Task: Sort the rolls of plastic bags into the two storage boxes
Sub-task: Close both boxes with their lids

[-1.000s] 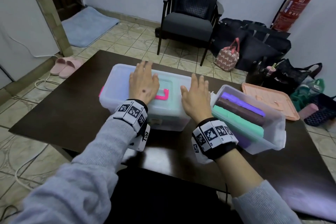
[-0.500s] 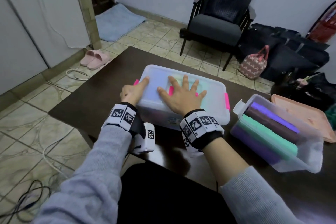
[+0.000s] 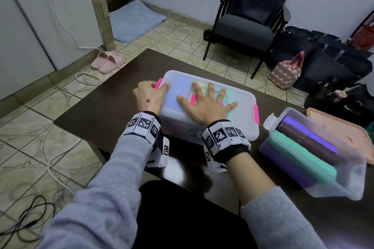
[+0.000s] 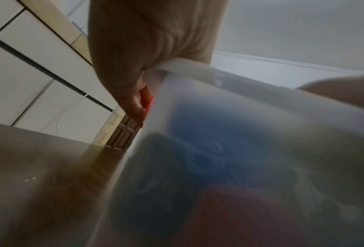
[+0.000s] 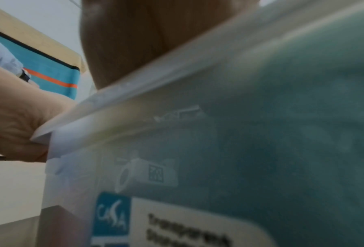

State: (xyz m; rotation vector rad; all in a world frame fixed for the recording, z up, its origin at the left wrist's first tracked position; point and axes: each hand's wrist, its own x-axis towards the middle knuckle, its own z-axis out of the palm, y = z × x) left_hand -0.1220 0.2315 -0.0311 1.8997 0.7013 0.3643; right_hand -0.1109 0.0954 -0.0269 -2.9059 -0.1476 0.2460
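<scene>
The lidded box [image 3: 238,111] is sitting mid-table, the open box [image 3: 344,184] of rolls [image 3: 303,155] at four o'clock. The left hand [image 3: 148,97] is curling round the pink clip [image 3: 158,83] (nine o'clock edge); the right hand [image 3: 206,107] is pressing splayed fingers on the lid.

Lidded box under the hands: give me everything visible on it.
The lidded box is frosted translucent plastic, rectangular, flat on the dark table, its lid on. Pink latches sit at both ends, a pink handle on top, a printed label on the near wall. Blue, green and reddish rolls show blurrily through it. The left hand grips the left latch end; the right hand rests spread on the lid.
</scene>
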